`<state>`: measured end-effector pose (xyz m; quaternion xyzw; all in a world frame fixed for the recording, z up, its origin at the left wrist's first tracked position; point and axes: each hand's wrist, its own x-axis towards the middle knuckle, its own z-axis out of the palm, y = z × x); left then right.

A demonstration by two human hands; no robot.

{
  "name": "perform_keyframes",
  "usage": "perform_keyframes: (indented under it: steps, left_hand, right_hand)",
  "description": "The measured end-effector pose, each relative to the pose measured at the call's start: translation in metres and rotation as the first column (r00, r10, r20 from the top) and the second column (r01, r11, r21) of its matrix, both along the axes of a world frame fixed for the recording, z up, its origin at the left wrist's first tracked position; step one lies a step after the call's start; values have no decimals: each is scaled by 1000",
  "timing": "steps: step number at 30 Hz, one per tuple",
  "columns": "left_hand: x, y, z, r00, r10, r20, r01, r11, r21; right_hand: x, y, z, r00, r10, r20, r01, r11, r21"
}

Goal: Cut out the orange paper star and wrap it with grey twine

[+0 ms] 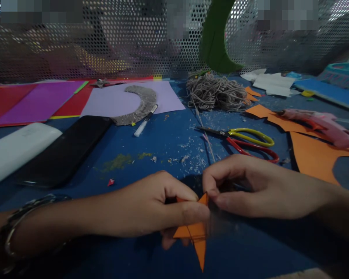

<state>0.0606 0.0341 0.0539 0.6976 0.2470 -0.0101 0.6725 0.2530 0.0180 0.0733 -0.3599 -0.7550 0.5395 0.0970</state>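
Note:
My left hand point(151, 211) pinches an orange paper star point(198, 232) between thumb and fingers, which cover part of it. Thin dark strands cross the star's face, and one point hangs downward. At the star's upper tip, my right hand point(250, 190) is closed with thumb and forefinger together. A strand of grey yarn point(208, 145) runs from a tangled yarn heap point(218, 93) to the right hand's fingers, where its end is hidden. Just beyond that hand lie scissors point(244, 139) with one yellow and one red handle, their blades under the strand.
Orange offcuts point(311, 155) and a pink glue gun point(322, 122) lie at right. On the left are a black phone point(66, 151), a white oblong object point(20, 149) and coloured sheets point(40, 100). A grey crescent point(145, 100) and a marker point(145, 121) sit near a perforated metal screen point(145, 38).

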Motion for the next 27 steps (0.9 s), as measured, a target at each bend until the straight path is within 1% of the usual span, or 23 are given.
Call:
perform_keyframes:
  steps: [2,5,8,16,19,23,27]
  left_hand:
    - [0,0,0,1000,-4,-14,4,999,-35]
    - [0,1,1,999,-52,-11,51,998,-37]
    - [0,2,2,995,-96,30,97,994,-47]
    - [-1,1,1,988,-141,66,144,989,-41]
    - [-2,1,1,985,-167,46,169,985,-37]
    - [-2,1,4,982,-187,-25,186,982,-9]
    - [-2,-2,4,984,-180,-7,179,982,-66]
  right_hand:
    - [3,-1,4,1000,11,-21,-9,997,72]
    - [5,-1,8,997,65,-52,-54,981,185]
    - [3,-1,7,991,94,-96,-70,971,227]
    - [-8,-3,-7,984,51,-173,-24,987,157]
    - [-11,-3,-11,979,25,-201,1,992,125]
    - [-13,-6,-9,970,-16,-243,30,998,53]
    - [-12,-11,-3,970,-44,-237,47,999,6]
